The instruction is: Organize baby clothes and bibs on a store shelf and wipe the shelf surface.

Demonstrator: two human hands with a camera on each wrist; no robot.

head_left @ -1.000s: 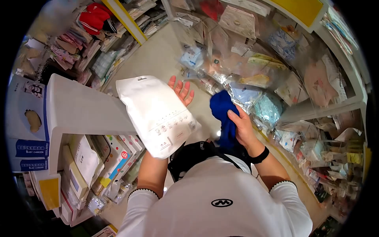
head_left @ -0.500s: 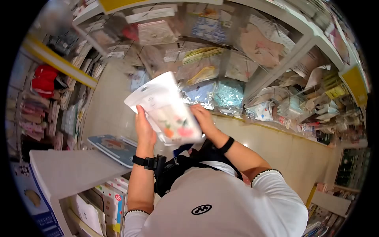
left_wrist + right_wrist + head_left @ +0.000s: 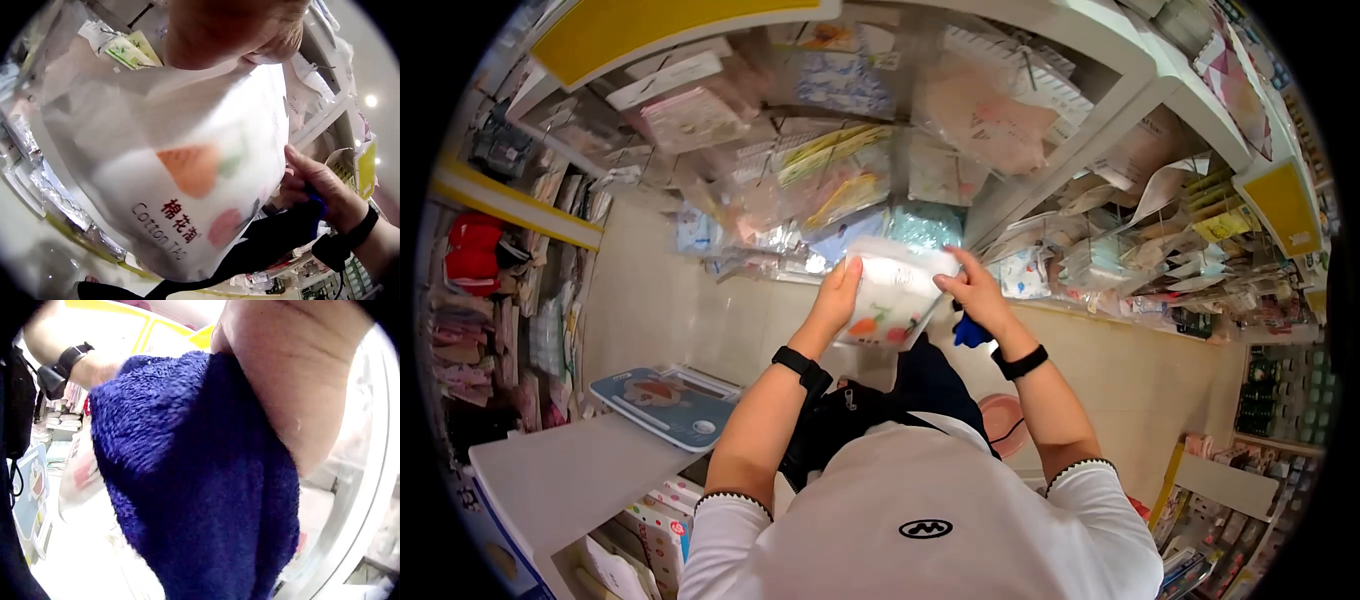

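A white plastic pack (image 3: pixel 890 290) is held up in front of the body. Its printed side, with a carrot, a red shape and the words Cotton TAO, fills much of the left wrist view. My left hand (image 3: pixel 836 298) grips the left edge, thumb on the near face. At the right edge is my right hand (image 3: pixel 978 288), its fingers close to the upper corner. That hand also holds a fluffy dark blue cloth (image 3: pixel 194 462), which hangs below the palm in the right wrist view and shows as a small blue bunch in the head view.
Shelves of bagged baby goods (image 3: pixel 840 180) curve around the front and right. On a white cabinet (image 3: pixel 580 460) at the left lies a blue cartoon board (image 3: pixel 665 400). A pink basin (image 3: pixel 1002 422) stands on the floor by the legs.
The pack has turned from its small-print side to the carrot side. My right hand, apart with the blue cloth before, has come to the pack's right edge. The view has swung right.
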